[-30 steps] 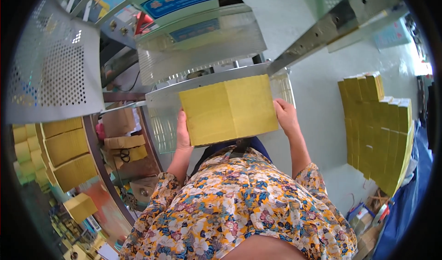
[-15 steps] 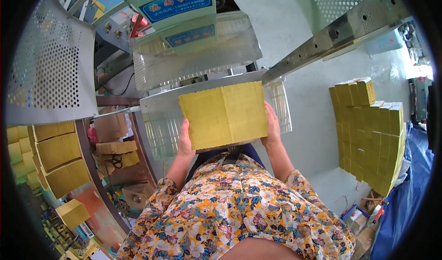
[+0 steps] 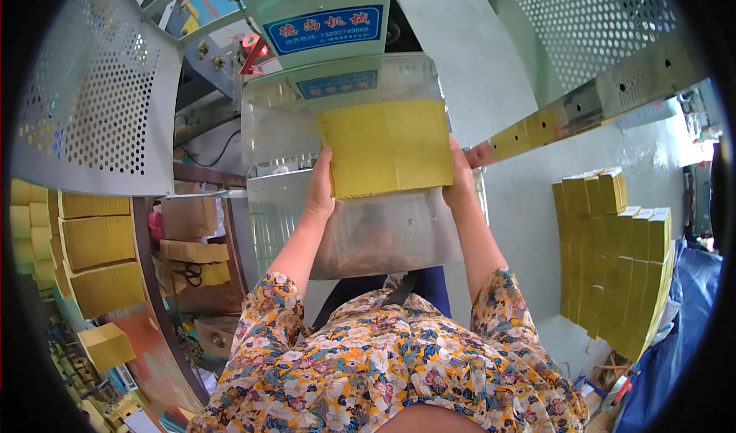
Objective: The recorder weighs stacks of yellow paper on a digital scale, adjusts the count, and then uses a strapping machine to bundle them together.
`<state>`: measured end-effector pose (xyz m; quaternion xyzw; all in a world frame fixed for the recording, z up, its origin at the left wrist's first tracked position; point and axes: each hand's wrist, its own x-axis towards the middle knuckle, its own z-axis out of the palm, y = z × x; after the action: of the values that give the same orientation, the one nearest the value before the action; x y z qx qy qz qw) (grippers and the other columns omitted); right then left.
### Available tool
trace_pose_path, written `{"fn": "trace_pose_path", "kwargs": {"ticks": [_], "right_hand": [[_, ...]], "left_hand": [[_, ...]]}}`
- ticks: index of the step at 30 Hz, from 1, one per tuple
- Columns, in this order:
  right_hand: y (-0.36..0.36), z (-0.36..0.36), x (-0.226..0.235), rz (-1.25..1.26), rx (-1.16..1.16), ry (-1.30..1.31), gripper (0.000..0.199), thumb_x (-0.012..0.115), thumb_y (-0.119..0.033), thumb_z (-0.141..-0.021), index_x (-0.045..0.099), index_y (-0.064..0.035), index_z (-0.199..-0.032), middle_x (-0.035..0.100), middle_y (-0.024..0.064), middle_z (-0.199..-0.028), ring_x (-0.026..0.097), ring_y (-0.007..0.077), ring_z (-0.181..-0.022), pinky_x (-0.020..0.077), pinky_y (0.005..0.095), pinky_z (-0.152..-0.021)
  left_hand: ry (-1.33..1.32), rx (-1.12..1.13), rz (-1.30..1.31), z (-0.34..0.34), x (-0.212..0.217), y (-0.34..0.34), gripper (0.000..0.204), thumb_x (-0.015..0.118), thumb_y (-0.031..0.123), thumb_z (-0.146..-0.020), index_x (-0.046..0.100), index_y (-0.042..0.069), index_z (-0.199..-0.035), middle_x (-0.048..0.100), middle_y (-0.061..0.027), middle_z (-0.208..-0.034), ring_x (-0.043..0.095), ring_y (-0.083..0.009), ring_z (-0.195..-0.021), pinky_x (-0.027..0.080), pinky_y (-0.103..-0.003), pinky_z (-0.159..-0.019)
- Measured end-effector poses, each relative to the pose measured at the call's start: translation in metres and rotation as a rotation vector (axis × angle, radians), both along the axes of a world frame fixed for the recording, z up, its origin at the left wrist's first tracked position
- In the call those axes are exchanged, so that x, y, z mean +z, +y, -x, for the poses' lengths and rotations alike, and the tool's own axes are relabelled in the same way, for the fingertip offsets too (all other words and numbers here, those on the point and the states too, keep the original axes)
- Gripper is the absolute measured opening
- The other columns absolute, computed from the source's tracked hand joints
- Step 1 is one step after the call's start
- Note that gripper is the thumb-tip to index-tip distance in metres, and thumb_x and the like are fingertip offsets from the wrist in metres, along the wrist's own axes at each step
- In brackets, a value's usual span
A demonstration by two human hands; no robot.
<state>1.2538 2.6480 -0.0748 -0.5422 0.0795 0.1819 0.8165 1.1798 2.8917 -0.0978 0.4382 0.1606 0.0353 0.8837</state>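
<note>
A rectangular stack of yellow paper (image 3: 389,148) is held up between my two hands. My left hand (image 3: 321,183) grips its left side and my right hand (image 3: 460,178) its right side; the fingertips are partly hidden beneath and behind it. Under the stack lies a shiny metal plate (image 3: 368,237) of the machine, with a clear cover (image 3: 284,100) behind it. From this angle I cannot tell whether the stack touches the machine.
Perforated grey guards (image 3: 96,111) flank the machine, with a metal bar (image 3: 590,107) reaching in from the right. Many yellow paper bundles (image 3: 613,257) are piled on the right floor. More yellow bundles (image 3: 103,249) stand at left, beside a shelf holding scissors (image 3: 192,274).
Both hands have moved forward, away from my body, carrying the yellow stack over the machine. My arms are stretched further out, and more of the metal plate shows.
</note>
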Motion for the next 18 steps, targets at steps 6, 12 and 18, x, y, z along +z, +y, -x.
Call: {"fn": "trace_pose_path", "kwargs": {"ticks": [6, 12, 18], "right_hand": [[0.000, 0.003, 0.010, 0.037, 0.017, -0.011, 0.056, 0.044, -0.038, -0.099, 0.044, -0.0029, -0.142, 0.054, 0.0054, -0.131, 0.050, 0.0163, -0.121, 0.0387, 0.0312, -0.102], [-0.008, -0.003, -0.012, -0.015, 0.014, -0.019, 0.057, 0.045, -0.038, -0.099, 0.042, -0.0038, -0.145, 0.052, 0.0057, -0.133, 0.048, 0.0179, -0.123, 0.0375, 0.0322, -0.104], [-0.004, -0.002, -0.016, -0.087, 0.018, -0.015, 0.056, 0.045, -0.038, -0.099, 0.042, -0.0037, -0.143, 0.053, 0.0044, -0.132, 0.049, 0.0163, -0.121, 0.0384, 0.0309, -0.102]], "left_hand": [[-0.014, -0.029, -0.288, -0.002, 0.013, 0.014, 0.057, 0.049, 0.040, -0.100, 0.044, 0.002, -0.142, 0.051, -0.0098, -0.138, 0.047, -0.0202, -0.127, 0.036, -0.033, -0.108], [0.032, 0.042, -0.110, 0.012, 0.013, 0.012, 0.058, 0.054, 0.041, -0.096, 0.047, 0.002, -0.137, 0.055, -0.0085, -0.133, 0.049, -0.0201, -0.126, 0.036, -0.034, -0.107], [0.108, 0.080, -0.138, 0.015, 0.014, -0.002, 0.051, 0.053, 0.035, -0.095, 0.051, 0.002, -0.133, 0.057, -0.0078, -0.131, 0.051, -0.0191, -0.123, 0.036, -0.034, -0.106]]}}
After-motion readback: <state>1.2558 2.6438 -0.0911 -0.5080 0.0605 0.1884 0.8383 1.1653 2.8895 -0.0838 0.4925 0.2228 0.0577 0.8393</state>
